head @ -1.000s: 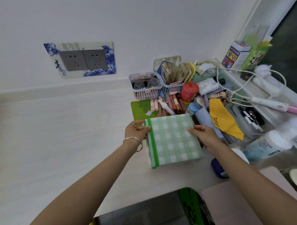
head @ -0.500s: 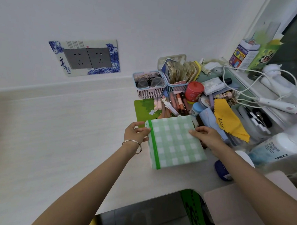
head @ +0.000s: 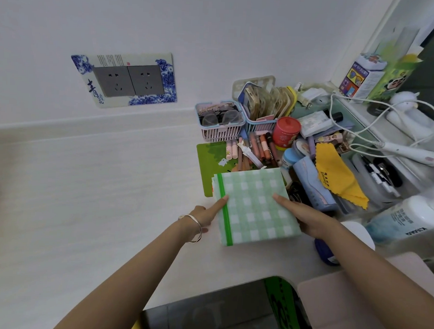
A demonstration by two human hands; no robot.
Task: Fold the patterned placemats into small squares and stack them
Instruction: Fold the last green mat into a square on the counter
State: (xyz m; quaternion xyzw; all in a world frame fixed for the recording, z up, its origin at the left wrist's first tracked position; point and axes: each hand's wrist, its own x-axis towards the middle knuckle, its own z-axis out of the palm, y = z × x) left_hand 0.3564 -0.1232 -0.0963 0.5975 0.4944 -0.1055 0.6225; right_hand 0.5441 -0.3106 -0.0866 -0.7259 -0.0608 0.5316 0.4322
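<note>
Slid off the far corners: left grip [head: 207, 215], right grip [head: 308, 218] now flat-fingered on placemat [head: 254, 208]. Probably light, floppy; pinch edges.

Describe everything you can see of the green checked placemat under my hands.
The placemat is folded into a rough square: pale green and white checks, one bright green stripe along its left side. It looks thin and soft; layered edges show at the far left corner. It lies flat on the white counter, its far left corner over a green mat. The left hand touches its left edge with a straight finger; the right hand rests flat on its right side.
</note>
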